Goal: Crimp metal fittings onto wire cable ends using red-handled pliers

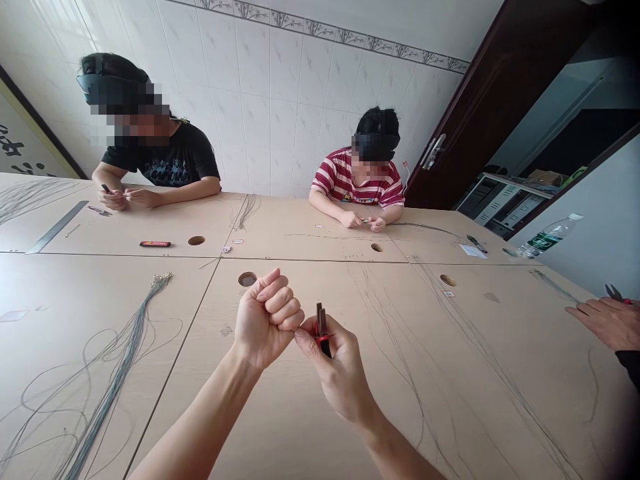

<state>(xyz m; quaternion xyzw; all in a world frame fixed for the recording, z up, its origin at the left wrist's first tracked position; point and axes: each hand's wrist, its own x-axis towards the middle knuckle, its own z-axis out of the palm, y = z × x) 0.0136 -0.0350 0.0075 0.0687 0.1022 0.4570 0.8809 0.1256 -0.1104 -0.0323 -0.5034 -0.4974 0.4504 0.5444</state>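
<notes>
My left hand (270, 310) is closed in a fist above the table, palm side toward me. What its fingers hold, if anything, is hidden. My right hand (340, 373) grips a small pair of pliers (321, 323) with red and black handles, jaws pointing up. The right thumb and fingertips meet the little-finger side of my left fist. To the left lies a bundle of thin grey-green wires (127, 353), its small tips gathered at the far end. Several loose thin wires (400, 347) run along the table on the right.
Two people (165, 157) (357, 177) sit across the table (200, 387), handling small things. Another person's hand (603, 320) is at the right edge, near dark pliers (614, 293). A steel ruler (57, 228), a red-black tube (155, 244) and a water bottle (550, 237) are on the table.
</notes>
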